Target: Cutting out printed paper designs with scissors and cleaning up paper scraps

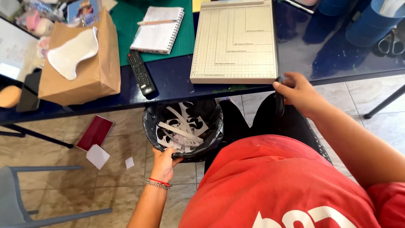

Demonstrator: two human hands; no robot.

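My left hand (163,162) gripped the near rim of a small round wastebasket lined with a black plastic bag (183,126), my fingers curled tight on its edge. The basket sat low, just below the front edge of the dark blue surface (168,80), and held white paper offcuts (181,128). My right hand (297,90) was closed around the black handle (279,101) at the near right corner of a beige gridded paper trimmer (234,40) lying flat on the surface. To the left of the trimmer lay a black remote control (140,72), a spiral notebook (158,29) and a brown paper bag (90,67). Below, on the tiled floor (122,126), lay a red card (95,133) and white paper scraps (98,156).
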